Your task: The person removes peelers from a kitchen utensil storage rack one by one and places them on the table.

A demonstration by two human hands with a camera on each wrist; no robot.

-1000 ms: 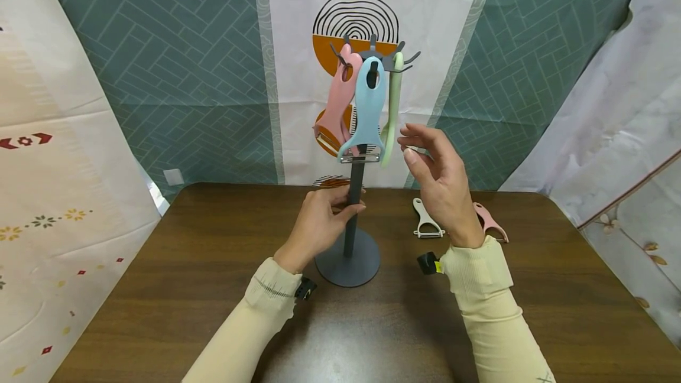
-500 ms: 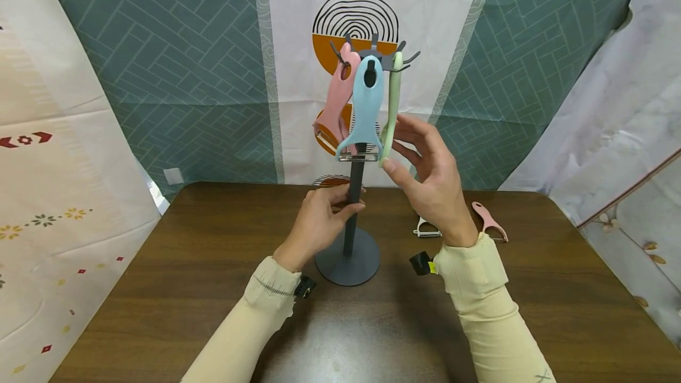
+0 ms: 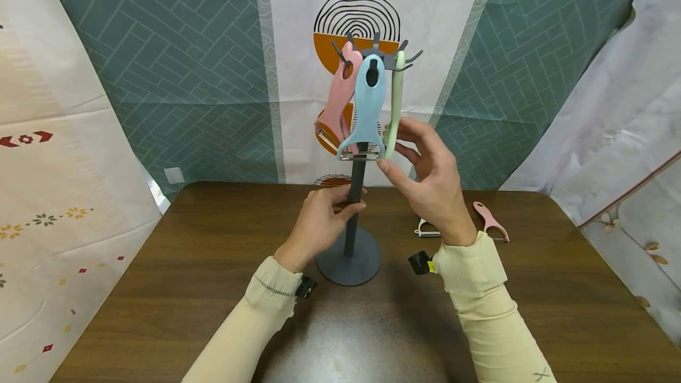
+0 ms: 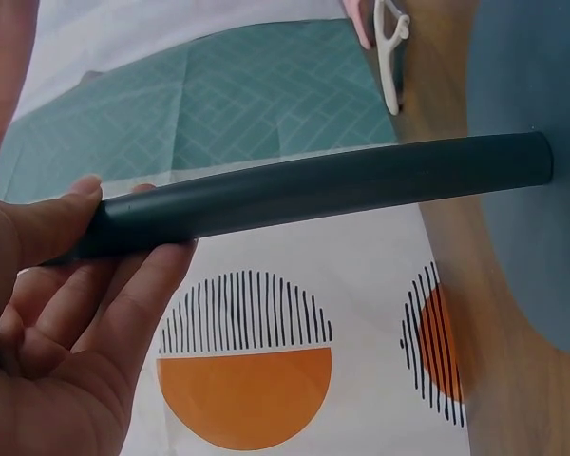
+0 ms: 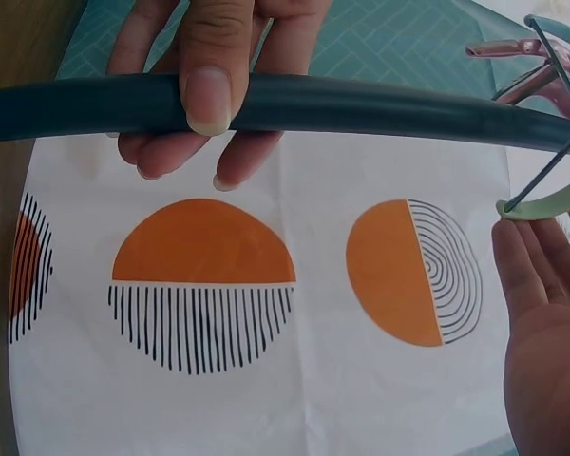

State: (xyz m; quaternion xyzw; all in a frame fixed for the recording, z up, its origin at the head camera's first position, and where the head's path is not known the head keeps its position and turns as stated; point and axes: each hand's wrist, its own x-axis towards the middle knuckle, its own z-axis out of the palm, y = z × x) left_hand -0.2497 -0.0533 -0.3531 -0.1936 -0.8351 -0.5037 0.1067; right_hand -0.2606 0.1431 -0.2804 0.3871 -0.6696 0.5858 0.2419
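Observation:
Around the dark grey pole (image 4: 361,185) of a hook stand, my left hand (image 3: 317,221) keeps the thumb and fingers pinched, midway up the post. My right hand (image 3: 433,185) holds the lower end of a light green peeler (image 3: 396,96), its thumb in front and its fingers behind. That peeler hangs from a hook at the stand's top, seen edge-on. Beside it a blue peeler (image 3: 369,99) hangs facing me, its blade at the bottom. Pink peelers (image 3: 339,99) hang to the left, partly overlapping. In the right wrist view, fingers lie against the green peeler's blade end (image 5: 541,204).
The stand's round base (image 3: 367,270) rests on the brown wooden table (image 3: 186,288). Behind my right wrist lie a white peeler (image 3: 425,232), partly hidden, and a pink peeler (image 3: 486,217). Dark hooks (image 3: 415,57) stick out at the top right. Patterned cloth (image 3: 186,75) hangs behind.
My right hand has moved left and taken hold of the green peeler's lower end, which has turned and shifted slightly. The left hand has stayed on the pole.

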